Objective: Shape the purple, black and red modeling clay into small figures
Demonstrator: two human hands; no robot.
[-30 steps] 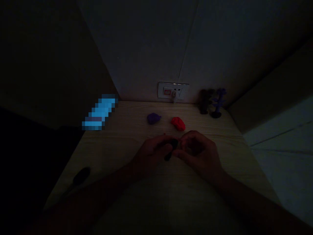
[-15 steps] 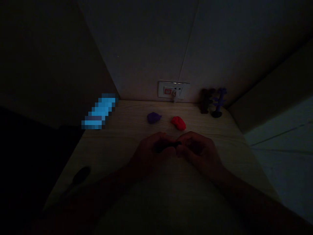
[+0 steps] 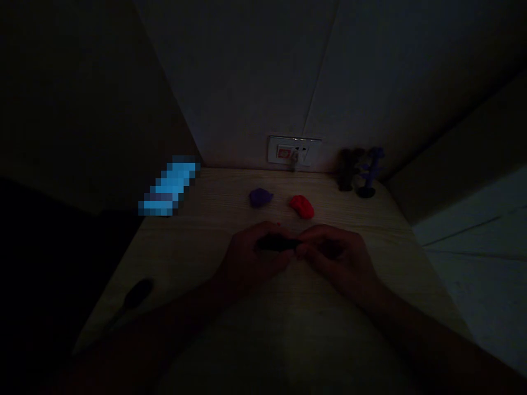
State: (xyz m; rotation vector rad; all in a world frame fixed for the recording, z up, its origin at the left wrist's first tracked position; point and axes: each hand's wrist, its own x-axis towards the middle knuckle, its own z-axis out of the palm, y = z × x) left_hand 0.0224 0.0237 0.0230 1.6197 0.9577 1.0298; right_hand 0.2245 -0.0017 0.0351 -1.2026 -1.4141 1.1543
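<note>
The scene is very dim. My left hand (image 3: 247,258) and my right hand (image 3: 340,258) meet over the middle of a light wooden table (image 3: 230,329). Both are closed on a small dark lump (image 3: 276,243), stretched sideways between the fingertips. Just beyond my hands lie a purple lump (image 3: 260,197) and a red lump (image 3: 302,206), both loose on the table.
A dark spoon-like tool (image 3: 134,296) lies near the table's left edge. A blurred blue patch (image 3: 168,186) sits at the back left. A wall socket (image 3: 293,150) is at the back, with two small dark and purple upright figures (image 3: 357,171) at the back right.
The dark lump has turned from hanging down between my hands to lying level and drawn out sideways. My hands stayed in the same place.
</note>
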